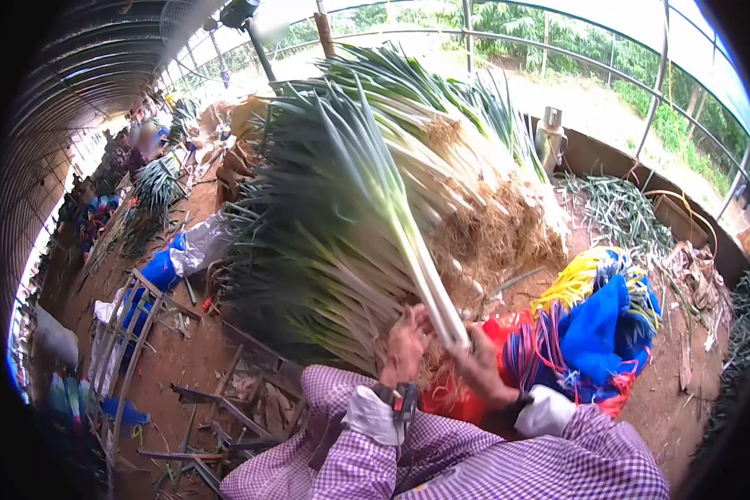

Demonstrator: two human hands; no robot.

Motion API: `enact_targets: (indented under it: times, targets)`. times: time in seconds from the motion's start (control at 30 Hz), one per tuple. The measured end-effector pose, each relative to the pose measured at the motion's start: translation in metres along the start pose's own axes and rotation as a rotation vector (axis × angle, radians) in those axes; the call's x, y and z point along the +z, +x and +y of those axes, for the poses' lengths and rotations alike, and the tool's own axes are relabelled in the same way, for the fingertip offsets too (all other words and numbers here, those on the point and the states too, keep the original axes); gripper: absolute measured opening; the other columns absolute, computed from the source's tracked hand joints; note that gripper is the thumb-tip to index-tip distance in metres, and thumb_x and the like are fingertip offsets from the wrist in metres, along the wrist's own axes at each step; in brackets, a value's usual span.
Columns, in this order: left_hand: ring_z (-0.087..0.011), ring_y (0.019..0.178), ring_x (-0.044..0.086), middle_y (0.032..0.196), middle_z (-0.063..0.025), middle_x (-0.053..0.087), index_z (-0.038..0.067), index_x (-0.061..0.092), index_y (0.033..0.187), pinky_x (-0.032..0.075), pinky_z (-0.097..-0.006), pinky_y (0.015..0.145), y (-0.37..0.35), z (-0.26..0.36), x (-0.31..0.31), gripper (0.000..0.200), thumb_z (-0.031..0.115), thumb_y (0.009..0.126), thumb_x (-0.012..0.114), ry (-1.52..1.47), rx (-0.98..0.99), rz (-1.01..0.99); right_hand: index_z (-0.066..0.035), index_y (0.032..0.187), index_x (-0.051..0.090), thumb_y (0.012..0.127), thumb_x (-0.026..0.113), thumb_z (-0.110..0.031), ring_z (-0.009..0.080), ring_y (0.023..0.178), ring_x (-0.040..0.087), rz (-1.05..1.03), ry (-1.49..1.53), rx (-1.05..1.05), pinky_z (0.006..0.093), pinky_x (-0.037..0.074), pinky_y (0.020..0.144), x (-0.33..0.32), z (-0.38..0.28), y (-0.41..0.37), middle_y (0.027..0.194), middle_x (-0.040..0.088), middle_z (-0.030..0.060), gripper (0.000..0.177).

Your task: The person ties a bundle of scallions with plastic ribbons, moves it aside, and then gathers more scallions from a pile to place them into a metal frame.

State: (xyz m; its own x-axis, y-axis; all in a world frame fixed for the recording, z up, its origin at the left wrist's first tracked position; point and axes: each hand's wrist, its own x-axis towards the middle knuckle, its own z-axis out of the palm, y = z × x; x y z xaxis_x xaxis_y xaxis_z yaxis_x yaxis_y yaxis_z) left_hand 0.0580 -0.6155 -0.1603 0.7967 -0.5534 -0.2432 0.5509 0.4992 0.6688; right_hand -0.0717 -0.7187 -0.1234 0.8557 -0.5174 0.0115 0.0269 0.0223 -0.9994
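Observation:
My right hand (482, 367) is closed around the white lower ends of a few green onions (421, 254). Their green leaves rise up and to the left over the pile. Just left of these stalks is my left hand (404, 346), its fingers loosely bent and nothing clearly gripped in them. It is close to the root ends of a large heap of green onions (342, 292). Behind it lies another thick stack of green onions (442, 158), with brown tangled roots (504, 221) facing right.
Right of my hands lie blue cloth (596, 325), yellow ties (579, 275) and a red bag (504, 333). Leaf scraps (621, 208) lie farther right. A metal frame (225, 408) stands at lower left. Another person (146, 142) is far back left under the arched roof.

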Motion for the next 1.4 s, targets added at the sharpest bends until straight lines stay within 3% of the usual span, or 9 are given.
enact_targets:
  times: [0.3, 0.47, 0.63, 0.67, 0.83, 1.0, 1.17, 1.23, 1.4]
  targets:
    - [-0.0269, 0.085, 0.069, 0.1, -0.0179, 0.068, -0.003, 0.052, 0.116, 0.061, -0.0432, 0.072, -0.022, -0.049, -0.001, 0.046, 0.03, 0.092, 0.072, 0.087, -0.068, 0.112, -0.002, 0.119, 0.051, 0.086, 0.075, -0.023, 0.0179, 0.084, 0.068, -0.077, -0.319, 0.113, 0.0352, 0.055, 0.071, -0.039, 0.04, -0.11, 0.094, 0.067, 0.0169, 0.046]
    - [-0.0285, 0.088, 0.071, 0.1, -0.0181, 0.068, -0.003, 0.053, 0.113, 0.062, -0.0434, 0.075, -0.063, -0.051, -0.006, 0.037, 0.025, 0.094, 0.069, -0.029, -0.045, 0.162, -0.002, 0.133, 0.054, 0.098, 0.062, -0.022, 0.01, 0.089, 0.061, -0.338, 0.079, 0.392, 0.0263, 0.051, 0.076, -0.054, 0.032, -0.11, 0.103, 0.065, 0.0034, 0.041]
    - [-0.0353, 0.107, 0.067, 0.118, -0.0242, 0.064, -0.007, 0.049, 0.123, 0.059, -0.0484, 0.087, -0.086, -0.037, -0.01, 0.033, 0.017, 0.101, 0.057, -0.1, -0.036, 0.152, 0.002, 0.124, 0.062, 0.098, 0.063, -0.018, 0.009, 0.083, 0.062, -0.333, -0.121, 0.275, 0.0252, 0.052, 0.072, -0.051, 0.028, -0.108, 0.096, 0.068, 0.0024, 0.033]
    - [-0.0386, 0.118, 0.06, 0.127, -0.0263, 0.057, -0.006, 0.041, 0.129, 0.053, -0.055, 0.097, -0.089, -0.032, -0.011, 0.04, 0.018, 0.101, 0.056, -0.084, -0.052, 0.113, 0.001, 0.124, 0.063, 0.097, 0.064, -0.017, 0.0087, 0.081, 0.062, -0.339, -0.196, 0.212, 0.0251, 0.052, 0.071, -0.051, 0.024, -0.106, 0.096, 0.069, 0.0021, 0.033]
    - [-0.041, 0.121, 0.057, 0.13, -0.0275, 0.055, -0.008, 0.039, 0.13, 0.05, -0.0565, 0.101, -0.085, -0.019, -0.016, 0.04, 0.014, 0.101, 0.054, -0.133, -0.1, 0.117, -0.003, 0.121, 0.066, 0.088, 0.074, -0.017, 0.0102, 0.081, 0.064, -0.338, -0.226, 0.172, 0.0275, 0.052, 0.073, -0.04, 0.013, -0.096, 0.091, 0.072, 0.0074, 0.037]
    - [-0.0393, 0.122, 0.057, 0.128, -0.0277, 0.058, -0.013, 0.041, 0.132, 0.05, -0.053, 0.103, -0.081, -0.006, -0.037, 0.043, 0.012, 0.099, 0.055, -0.107, -0.136, 0.063, -0.001, 0.123, 0.065, 0.087, 0.075, -0.013, 0.0075, 0.081, 0.061, -0.41, -0.137, 0.419, 0.025, 0.052, 0.069, -0.049, -0.011, -0.069, 0.095, 0.07, 0.0025, 0.04]
    - [-0.0378, 0.123, 0.057, 0.13, -0.023, 0.058, -0.008, 0.043, 0.131, 0.049, -0.055, 0.103, -0.075, -0.009, -0.032, 0.039, 0.013, 0.1, 0.053, -0.21, -0.115, 0.121, 0.001, 0.132, 0.057, 0.087, 0.075, -0.014, 0.0114, 0.09, 0.065, -0.457, -0.251, 0.175, 0.0292, 0.054, 0.081, -0.031, 0.019, -0.086, 0.099, 0.07, 0.009, 0.05]
    - [-0.0334, 0.113, 0.061, 0.124, -0.02, 0.06, -0.003, 0.045, 0.128, 0.054, -0.0522, 0.096, -0.073, -0.009, -0.034, 0.035, 0.013, 0.099, 0.057, -0.232, -0.121, 0.179, -0.002, 0.134, 0.056, 0.086, 0.076, -0.018, 0.019, 0.09, 0.07, -0.463, -0.389, -0.045, 0.0325, 0.055, 0.082, -0.03, 0.028, -0.085, 0.101, 0.071, 0.0151, 0.055]
    - [-0.0231, 0.081, 0.064, 0.096, -0.0101, 0.062, 0.002, 0.053, 0.117, 0.057, -0.0402, 0.07, -0.062, -0.027, -0.052, 0.031, 0.006, 0.091, 0.068, -0.146, -0.042, 0.23, -0.007, 0.124, 0.064, 0.085, 0.077, -0.024, 0.0279, 0.093, 0.071, -0.679, -0.609, 0.015, 0.0366, 0.056, 0.079, -0.035, 0.034, -0.058, 0.102, 0.071, 0.0162, 0.045]
